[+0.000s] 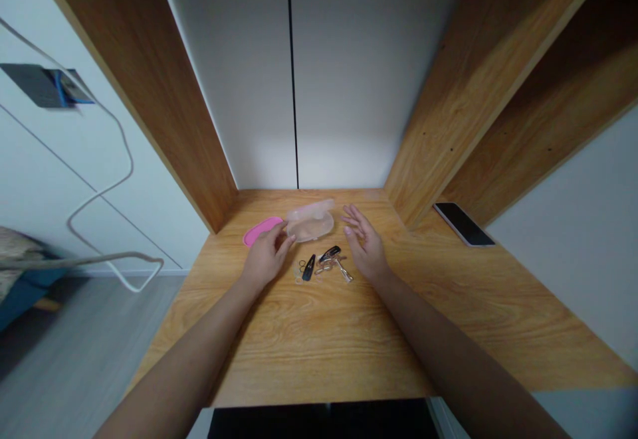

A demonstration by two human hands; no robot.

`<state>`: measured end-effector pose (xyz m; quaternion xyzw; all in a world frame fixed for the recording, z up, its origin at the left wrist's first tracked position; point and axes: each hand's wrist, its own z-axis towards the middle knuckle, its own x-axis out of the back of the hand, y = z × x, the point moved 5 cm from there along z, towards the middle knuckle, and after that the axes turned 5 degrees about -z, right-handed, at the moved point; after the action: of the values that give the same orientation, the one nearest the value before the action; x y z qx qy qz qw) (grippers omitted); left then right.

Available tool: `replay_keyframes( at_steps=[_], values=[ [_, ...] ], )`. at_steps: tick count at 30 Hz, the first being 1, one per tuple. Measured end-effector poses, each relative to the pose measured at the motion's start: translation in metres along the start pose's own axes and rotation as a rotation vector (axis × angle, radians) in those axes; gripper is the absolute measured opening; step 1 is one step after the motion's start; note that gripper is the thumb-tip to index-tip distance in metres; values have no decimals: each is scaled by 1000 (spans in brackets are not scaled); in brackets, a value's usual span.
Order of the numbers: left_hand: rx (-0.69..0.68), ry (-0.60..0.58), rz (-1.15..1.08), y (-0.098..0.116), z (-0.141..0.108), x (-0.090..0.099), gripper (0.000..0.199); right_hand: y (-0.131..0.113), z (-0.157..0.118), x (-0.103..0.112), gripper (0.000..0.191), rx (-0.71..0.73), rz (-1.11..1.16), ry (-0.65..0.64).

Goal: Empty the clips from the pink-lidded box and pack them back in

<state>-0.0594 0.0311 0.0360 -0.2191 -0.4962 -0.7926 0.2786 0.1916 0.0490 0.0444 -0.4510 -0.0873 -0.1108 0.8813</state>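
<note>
A clear plastic box stands on the wooden desk with its hinged lid raised at the back. The thumb and forefinger of my left hand close on the box's left end. Under and behind that hand lies a pink oval piece, partly covered. My right hand is off to the right of the box, fingers apart and holding nothing. Between my hands is a small pile: a black snap hair clip, another dark clip, a shiny metallic clip and several small hair ties.
A phone lies on the desk at the right. Wooden side panels and a white back panel enclose the far part of the desk. A white cable hangs on the left.
</note>
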Motion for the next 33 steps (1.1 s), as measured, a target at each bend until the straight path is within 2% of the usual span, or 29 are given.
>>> replay_keyframes(
  at_steps=[8, 13, 18, 24, 33],
  values=[
    [46, 119, 31, -9, 0, 5, 40, 5, 1, 2, 53, -4, -69, 35],
    [70, 176, 69, -8, -1, 10, 44, 5, 1, 2, 48, 7, -72, 38],
    [34, 185, 100, -4, -1, 13, 47, 4, 1, 2, 45, 14, -90, 32],
    [-31, 150, 159, -5, 2, 5, 62, 5, 1, 1, 44, 30, -109, 36],
    [-6, 150, 143, -13, 15, -3, 36, 8, 1, 1, 44, 30, -117, 30]
  ],
)
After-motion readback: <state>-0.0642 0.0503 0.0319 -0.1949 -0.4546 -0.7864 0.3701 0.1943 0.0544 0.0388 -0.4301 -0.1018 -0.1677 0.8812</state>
